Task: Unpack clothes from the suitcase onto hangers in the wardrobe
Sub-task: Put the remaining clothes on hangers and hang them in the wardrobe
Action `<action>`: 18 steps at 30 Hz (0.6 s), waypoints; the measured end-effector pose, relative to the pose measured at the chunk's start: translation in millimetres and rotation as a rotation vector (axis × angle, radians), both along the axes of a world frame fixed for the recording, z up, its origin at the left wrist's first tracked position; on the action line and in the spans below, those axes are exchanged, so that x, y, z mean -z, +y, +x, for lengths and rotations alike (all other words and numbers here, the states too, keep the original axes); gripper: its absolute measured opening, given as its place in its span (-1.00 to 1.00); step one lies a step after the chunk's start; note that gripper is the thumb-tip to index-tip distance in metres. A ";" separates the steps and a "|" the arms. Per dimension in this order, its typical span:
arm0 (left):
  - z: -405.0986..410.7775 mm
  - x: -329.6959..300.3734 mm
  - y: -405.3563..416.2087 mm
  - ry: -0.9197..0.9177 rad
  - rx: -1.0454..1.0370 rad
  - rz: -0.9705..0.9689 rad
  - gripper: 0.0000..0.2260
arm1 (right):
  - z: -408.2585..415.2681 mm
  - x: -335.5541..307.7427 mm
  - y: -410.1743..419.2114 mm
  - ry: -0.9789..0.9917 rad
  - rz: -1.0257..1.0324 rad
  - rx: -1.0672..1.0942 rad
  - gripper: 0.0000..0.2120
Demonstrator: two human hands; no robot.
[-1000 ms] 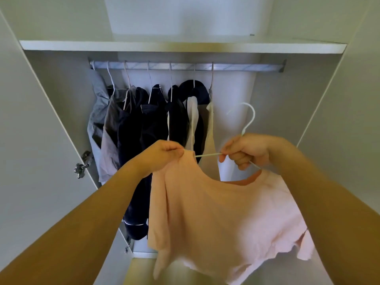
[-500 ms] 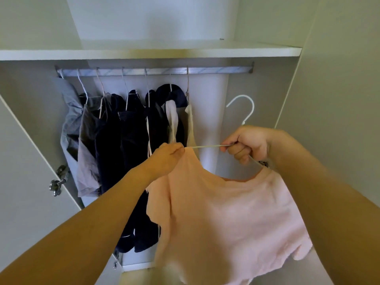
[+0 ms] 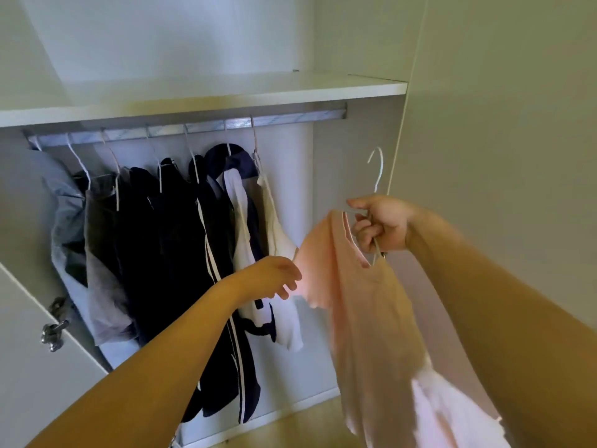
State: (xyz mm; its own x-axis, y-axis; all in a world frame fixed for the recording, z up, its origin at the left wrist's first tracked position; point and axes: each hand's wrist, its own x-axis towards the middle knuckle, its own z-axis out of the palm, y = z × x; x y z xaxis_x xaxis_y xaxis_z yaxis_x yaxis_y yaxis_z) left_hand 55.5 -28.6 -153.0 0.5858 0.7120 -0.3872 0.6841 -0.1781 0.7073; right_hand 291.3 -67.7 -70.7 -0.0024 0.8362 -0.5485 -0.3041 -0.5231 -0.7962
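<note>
Pink top (image 3: 365, 305) on white hanger (image 3: 376, 176) gripped by right hand (image 3: 381, 226), left hand (image 3: 274, 279) loosely open beside it, no writing legible

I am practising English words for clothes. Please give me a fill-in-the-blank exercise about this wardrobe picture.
1. The right hand grips a white ____ carrying the pink top.
2. The hanger's hook is not yet on the ____.
3. The left hand holds ____.

Missing words: hanger; rail; nothing

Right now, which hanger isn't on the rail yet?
The white hanger carrying the pink top, gripped by the right hand. Every other hanger already hooks over the rail.
</note>
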 end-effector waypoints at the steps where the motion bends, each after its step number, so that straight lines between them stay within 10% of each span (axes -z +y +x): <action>1: -4.9 -3.1 -3.6 -0.036 0.032 -0.012 -0.61 | -1.3 -0.9 3.3 0.030 0.023 0.017 -0.64; 9: 10.4 -12.3 -11.8 -0.218 -0.014 -0.027 -0.66 | -24.6 2.8 51.2 0.001 0.216 0.151 -0.82; 18: 38.3 -0.4 40.0 -0.102 -0.211 0.440 -0.83 | -20.5 22.2 138.5 0.032 0.263 0.206 -0.85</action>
State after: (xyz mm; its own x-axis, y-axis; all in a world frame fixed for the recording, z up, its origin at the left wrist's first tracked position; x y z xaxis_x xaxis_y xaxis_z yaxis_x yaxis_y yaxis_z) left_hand 93.7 11.4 -152.6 0.4305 0.9021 0.0284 0.6682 -0.3397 0.6619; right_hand 270.7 70.8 -92.9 0.1675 0.9338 -0.3162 -0.4089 -0.2261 -0.8841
